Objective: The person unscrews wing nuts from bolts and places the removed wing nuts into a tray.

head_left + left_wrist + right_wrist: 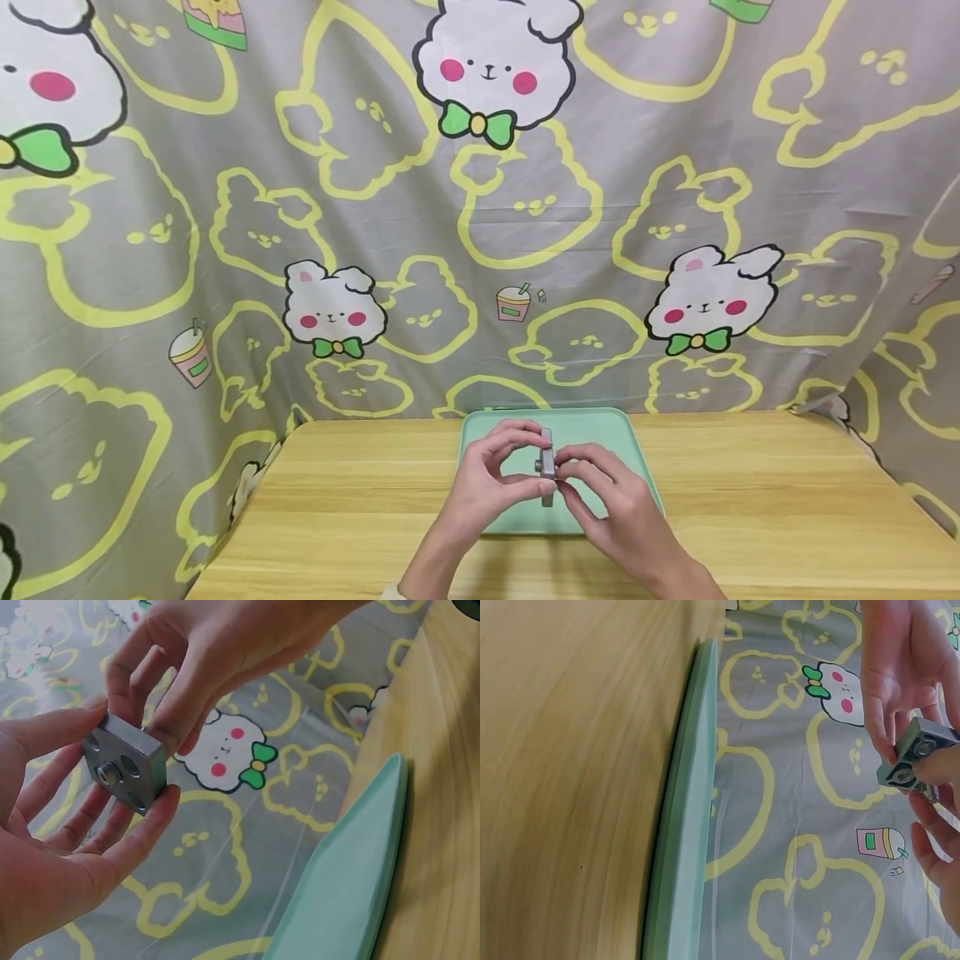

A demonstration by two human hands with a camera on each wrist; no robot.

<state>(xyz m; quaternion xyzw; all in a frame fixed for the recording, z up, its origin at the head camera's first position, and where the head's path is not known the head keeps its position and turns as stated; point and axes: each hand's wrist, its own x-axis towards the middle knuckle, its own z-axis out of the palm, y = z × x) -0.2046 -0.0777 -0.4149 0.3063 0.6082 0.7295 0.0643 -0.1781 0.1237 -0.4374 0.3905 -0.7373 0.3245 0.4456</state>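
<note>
Between the left hand [483, 483] and right hand [618, 496], both grasping it, hung a square metal block [118, 752] — bolt [109, 774] already at its centre, remaining work unclear.

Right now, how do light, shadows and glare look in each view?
Head: bright, fairly even, soft shadow on the table just in front of the tray; left wrist: dimmer, curtain washed out at top left, but the holes in the metal block are visible; right wrist: thin dark shadow along the tray's edge.
</note>
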